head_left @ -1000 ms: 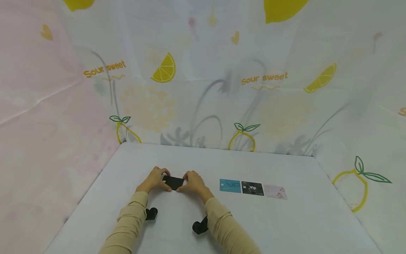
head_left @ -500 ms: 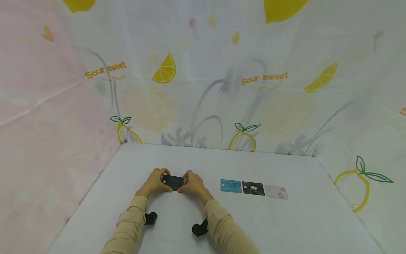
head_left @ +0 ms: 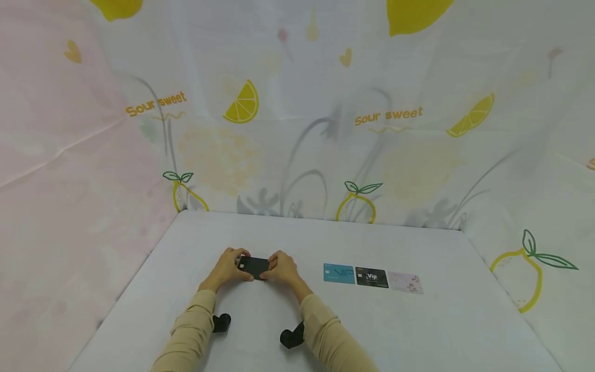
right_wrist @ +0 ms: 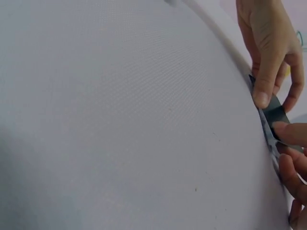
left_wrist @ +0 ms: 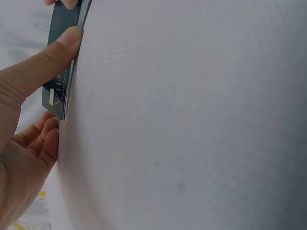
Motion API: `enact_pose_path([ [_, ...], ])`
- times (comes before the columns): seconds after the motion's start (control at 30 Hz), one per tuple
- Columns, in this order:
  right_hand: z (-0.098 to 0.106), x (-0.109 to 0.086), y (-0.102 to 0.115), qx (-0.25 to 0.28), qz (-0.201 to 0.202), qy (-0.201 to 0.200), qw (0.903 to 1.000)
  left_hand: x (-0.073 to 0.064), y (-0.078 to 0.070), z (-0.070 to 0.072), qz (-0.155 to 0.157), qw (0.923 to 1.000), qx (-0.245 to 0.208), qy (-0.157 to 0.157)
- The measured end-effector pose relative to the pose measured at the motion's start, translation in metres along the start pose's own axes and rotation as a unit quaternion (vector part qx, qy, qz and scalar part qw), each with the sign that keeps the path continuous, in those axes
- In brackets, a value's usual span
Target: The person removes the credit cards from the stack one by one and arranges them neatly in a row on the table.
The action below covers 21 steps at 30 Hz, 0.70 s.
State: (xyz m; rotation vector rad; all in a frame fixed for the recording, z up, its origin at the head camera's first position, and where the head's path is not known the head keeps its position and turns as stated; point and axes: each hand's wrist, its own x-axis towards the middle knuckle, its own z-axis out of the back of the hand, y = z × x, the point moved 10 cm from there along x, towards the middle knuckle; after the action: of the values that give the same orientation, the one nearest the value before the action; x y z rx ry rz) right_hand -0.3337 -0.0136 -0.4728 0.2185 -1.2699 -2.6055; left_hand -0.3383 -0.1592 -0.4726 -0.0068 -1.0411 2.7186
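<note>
Both hands meet at a dark bank-style card (head_left: 254, 267) on the left part of the white table. It has a chip and, in the left wrist view, gold VIP lettering. My left hand (head_left: 226, 267) pinches its left end, thumb on the near long edge and fingers curled behind. The right hand (head_left: 284, 269) grips the other end between thumb and fingers. Pale edges show directly beneath the dark card (left_wrist: 64, 21), like further cards stacked under it. In the right wrist view a gap separates the top card (right_wrist: 275, 113) from the layer below at the right hand's end.
To the right, three cards lie in a row on the table (head_left: 418, 330): a teal VIP card (head_left: 339, 274), a black Vip card (head_left: 371, 277) and a pale pink card (head_left: 406, 282). A lemon-print cloth (head_left: 302, 129) stands behind. Black wrist mounts (head_left: 292, 338) protrude inward from the sleeves.
The dark card's face looks lighter and its chip shows more plainly than a second ago. My right fingers have drawn in slightly at its end. The row of three cards has stayed put.
</note>
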Motion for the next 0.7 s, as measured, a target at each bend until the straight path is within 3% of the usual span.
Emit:
enact_pose_path([
  [0.13, -0.0041, 0.0001, -0.0002, 0.0, 0.002, 0.01, 0.9999, -0.0013, 0.0013, 0.0011, -0.007, 0.9999, -0.011, -0.009],
  [0.33, -0.0092, 0.0007, 0.0026, -0.043, 0.014, 0.026, 0.9986, -0.0029, 0.0057, 0.0034, -0.004, 0.9995, -0.029, -0.01],
  [0.53, -0.0105, 0.0002, 0.0049, -0.066, 0.025, 0.037, 0.9968, 0.0008, 0.0089, 0.0003, 0.003, 0.9993, -0.025, 0.027],
  [0.7, -0.0098, 0.0003, 0.006, -0.056, 0.046, 0.05, 0.9961, 0.0037, 0.0094, -0.0025, 0.004, 0.9974, -0.038, 0.06],
])
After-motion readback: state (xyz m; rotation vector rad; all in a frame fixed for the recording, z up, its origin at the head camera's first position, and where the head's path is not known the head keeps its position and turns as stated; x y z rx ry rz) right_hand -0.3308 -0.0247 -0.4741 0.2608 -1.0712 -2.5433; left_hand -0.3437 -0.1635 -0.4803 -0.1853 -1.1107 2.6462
